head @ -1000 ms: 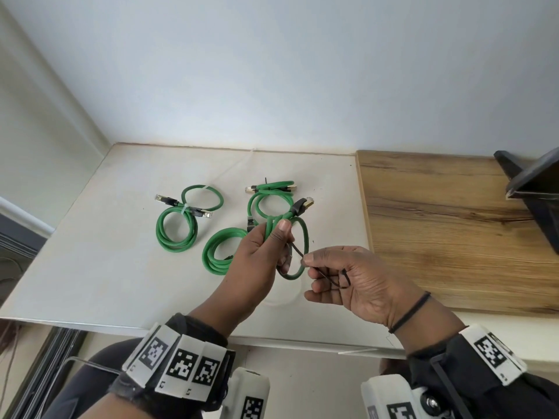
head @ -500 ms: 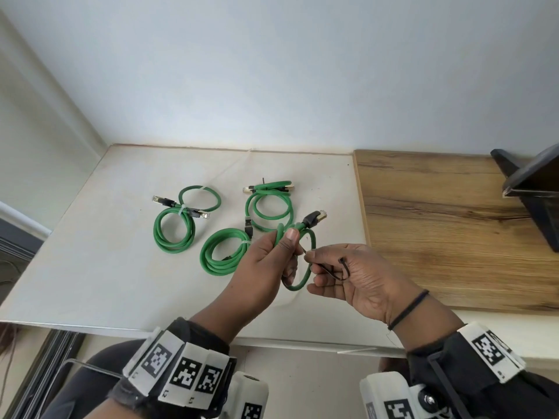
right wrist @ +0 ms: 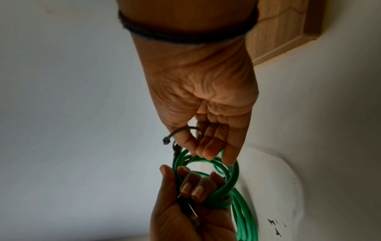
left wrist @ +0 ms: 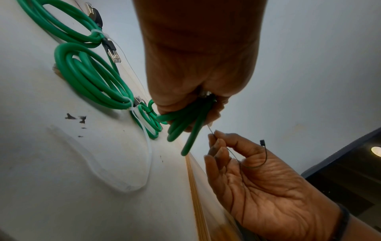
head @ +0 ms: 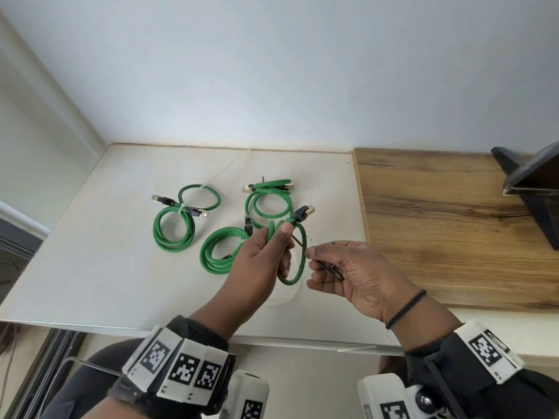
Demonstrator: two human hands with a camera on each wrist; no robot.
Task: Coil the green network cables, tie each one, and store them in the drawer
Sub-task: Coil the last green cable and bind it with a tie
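Observation:
My left hand [head: 266,255] grips a coiled green network cable [head: 298,261] above the white table [head: 90,267], thumb pressed on the bundle near its black plug [head: 304,212]. The same coil [left wrist: 185,124] hangs below the fist in the left wrist view, and the fingers curl through its loops [right wrist: 224,179] in the right wrist view. My right hand [head: 341,267] pinches a thin black zip tie [left wrist: 253,163] whose tip reaches toward the coil; its square head [right wrist: 165,140] sticks out free. The drawer is not in view.
On the table lie a coil with a white tie [head: 178,225], an untied-looking coil [head: 220,249] and a coil with a dark tie [head: 269,198]. A loose white zip tie [left wrist: 148,156] lies nearby. A wooden board [head: 453,225] and a dark object [head: 532,189] sit right.
The left hand has drawn the coil slightly nearer and turned it, and the right hand has shifted with the black tie, still pinched close to the coil.

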